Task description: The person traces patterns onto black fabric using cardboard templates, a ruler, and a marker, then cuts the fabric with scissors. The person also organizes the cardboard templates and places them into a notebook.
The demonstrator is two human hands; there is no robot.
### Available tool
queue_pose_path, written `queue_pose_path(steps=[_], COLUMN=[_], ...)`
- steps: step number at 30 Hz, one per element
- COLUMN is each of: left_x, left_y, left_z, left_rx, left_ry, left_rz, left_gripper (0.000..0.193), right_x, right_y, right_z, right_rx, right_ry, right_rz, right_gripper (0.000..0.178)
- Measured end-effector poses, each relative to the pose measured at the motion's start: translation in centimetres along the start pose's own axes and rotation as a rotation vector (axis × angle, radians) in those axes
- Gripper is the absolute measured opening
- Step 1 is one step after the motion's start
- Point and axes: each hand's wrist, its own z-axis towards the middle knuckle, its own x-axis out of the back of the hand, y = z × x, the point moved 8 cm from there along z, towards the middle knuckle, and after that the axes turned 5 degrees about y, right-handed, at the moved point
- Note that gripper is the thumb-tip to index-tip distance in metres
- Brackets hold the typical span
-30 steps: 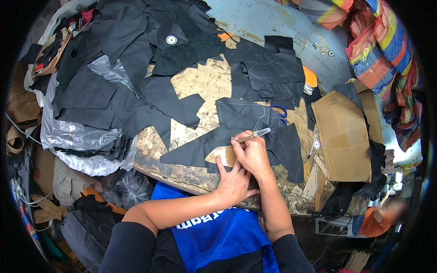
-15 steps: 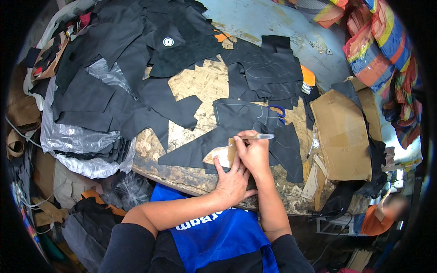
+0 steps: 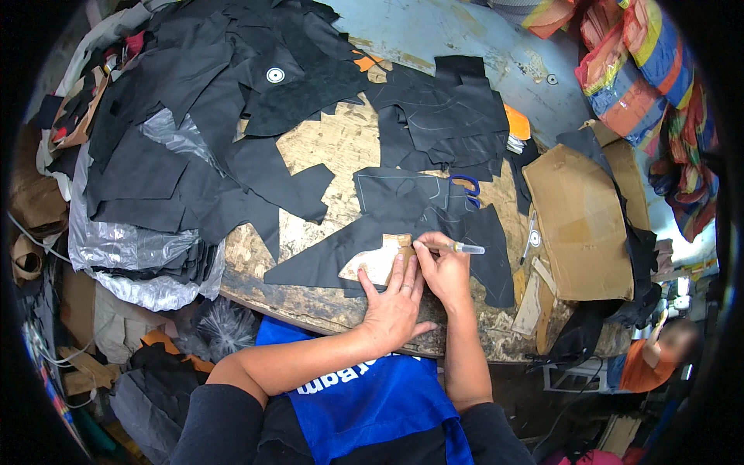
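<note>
A small cardboard template [image 3: 367, 266], whitish with a tan part, lies on a pointed sheet of black leather-like material [image 3: 310, 265] near the table's front edge. My left hand [image 3: 393, 314] is spread flat over it, its fingertips pressing on the template and a ring on one finger. Close by on the right, my right hand [image 3: 447, 279] pinches a pen [image 3: 470, 249] with a clear barrel, pointing left at the template's right edge. The tip is hidden by my fingers. Just beyond, blue-handled scissors [image 3: 470, 186] lie partly under black pieces with pale drawn lines.
Piles of black sheets [image 3: 178, 70] cover the left and back of the worn wooden table [image 3: 341, 139]. A large cardboard piece [image 3: 577, 232] is at right, beside narrow offcut strips [image 3: 529, 310]. Striped woven bags [image 3: 643, 62] hang far right. A person in orange [image 3: 647, 360] is at lower right.
My right hand and pen have shifted slightly right and down along the template's edge. My left fingers have moved right, uncovering more of the template. The view has shifted a little.
</note>
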Motion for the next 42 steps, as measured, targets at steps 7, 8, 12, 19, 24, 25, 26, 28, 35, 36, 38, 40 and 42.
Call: queue_pose_path(steps=[7, 8, 12, 19, 24, 25, 26, 28, 35, 36, 38, 40, 42], left_x=[0.8, 1.0, 1.8, 2.7, 5.0, 4.5, 4.5, 4.2, 2.2, 2.2, 2.2, 1.9, 1.6], left_y=[-0.1, -0.1, -0.1, -1.7, -3.0, -3.8, -4.5, -5.4, -6.9, -6.9, -6.8, -7.0, -7.1], left_z=[0.1, 0.1, 0.7, 4.0, 6.7, 7.2, 7.4, 7.7, 8.0, 8.1, 8.2, 8.2, 8.1], left_rx=[-0.005, -0.007, 0.000, -0.071, -0.272, -0.207, -0.163, -0.093, 0.083, 0.065, 0.022, 0.043, 0.077], left_ry=[-0.042, -0.044, -0.086, -0.282, -0.353, -0.468, -0.498, -0.570, -0.750, -0.737, -0.714, -0.733, -0.761], left_rz=[-0.009, 0.009, -0.006, -0.178, -0.406, -0.398, -0.455, -0.500, -0.618, -0.618, -0.619, -0.624, -0.621], left_gripper=[0.093, 0.091, 0.084, 0.059, 0.068, 0.073, 0.076, 0.083, 0.084, 0.084, 0.084, 0.083, 0.082], right_x=[4.0, 4.5, 5.7, 6.3, 3.8, 2.9, 1.8, -0.6, -6.1, -6.3, -6.3, -5.7, -4.4], right_y=[1.6, 1.9, 3.3, 3.5, -1.9, -2.6, -3.6, -3.7, -6.0, -6.1, -6.3, -6.0, -5.3], right_z=[-1.1, -1.5, -3.8, -5.0, -4.8, -5.0, -5.2, -5.5, -5.8, -5.8, -5.8, -6.0, -6.1], right_rx=[-0.059, -0.078, -0.196, -0.162, 0.287, 0.314, 0.366, 0.218, 0.262, 0.272, 0.285, 0.263, 0.208], right_ry=[0.102, 0.125, 0.186, 0.271, 0.132, 0.098, 0.062, -0.080, -0.223, -0.213, -0.189, -0.181, -0.140], right_rz=[-0.160, -0.163, -0.097, 0.004, -0.438, -0.454, -0.427, -0.169, 0.176, 0.159, 0.128, 0.082, 0.028], right_gripper=[0.011, 0.011, 0.011, 0.008, 0.006, 0.007, 0.006, 0.010, 0.008, 0.008, 0.008, 0.007, 0.006])
